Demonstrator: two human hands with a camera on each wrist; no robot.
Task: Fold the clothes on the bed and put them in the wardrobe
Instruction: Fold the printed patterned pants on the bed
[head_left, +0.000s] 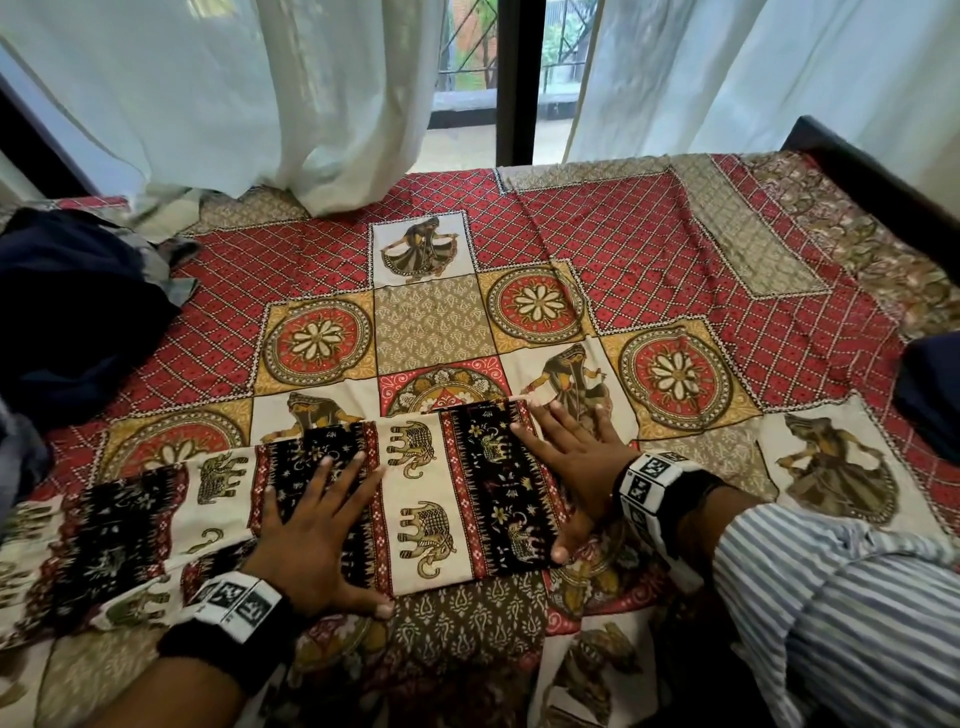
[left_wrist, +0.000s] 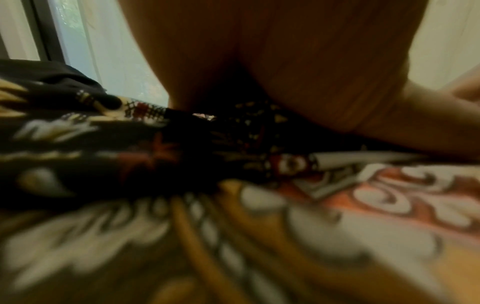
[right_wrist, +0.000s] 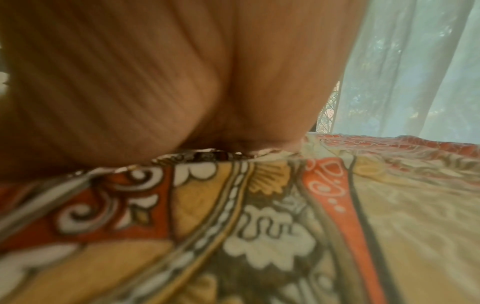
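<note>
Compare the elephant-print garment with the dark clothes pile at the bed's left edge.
The elephant-print garment is patterned in black, cream and red; the dark clothes pile looks plain navy. The garment lies flat under the left hand and right hand; the pile is crumpled and untouched. Both lie on the bedspread.

elephant-print garment (head_left: 426, 488), cream, black and red bands, folded flat on the bedspread at 6 o'clock, dark clothes pile (head_left: 78, 312) crumpled at 9 o'clock
</note>
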